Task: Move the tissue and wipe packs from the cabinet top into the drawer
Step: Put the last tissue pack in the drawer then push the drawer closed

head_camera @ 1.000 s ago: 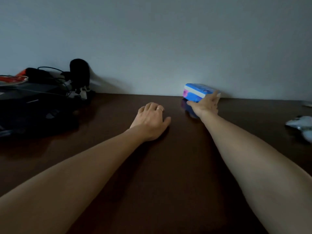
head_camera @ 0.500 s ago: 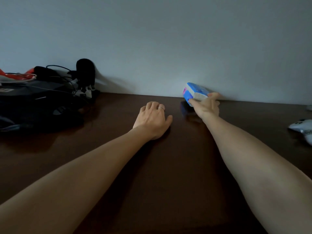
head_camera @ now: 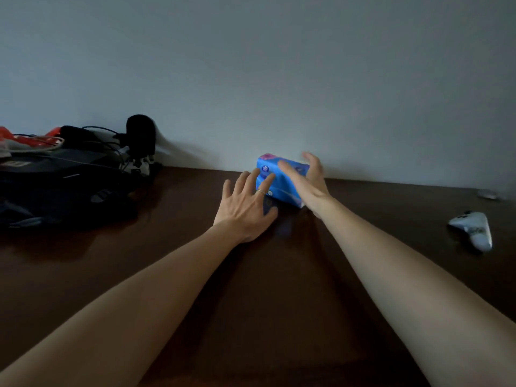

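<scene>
A blue tissue pack [head_camera: 275, 181] with a pink patch sits tilted on the dark wooden cabinet top [head_camera: 279, 275], close to the wall. My right hand [head_camera: 311, 182] holds its right end, thumb across the front and fingers behind. My left hand [head_camera: 245, 205] lies with spread, straight fingers against the pack's left side, a ring on one finger. No drawer is in view.
A black bag [head_camera: 61, 185] with cables and a black foam-tipped microphone [head_camera: 141, 136] fill the left of the top. A white game controller [head_camera: 472, 229] lies at the right, with a small grey object [head_camera: 487, 194] behind it. The wall runs right behind the pack.
My right hand has pulled the pack away from the wall and turned it. My left hand has moved forward from resting on the top and now touches the pack.
</scene>
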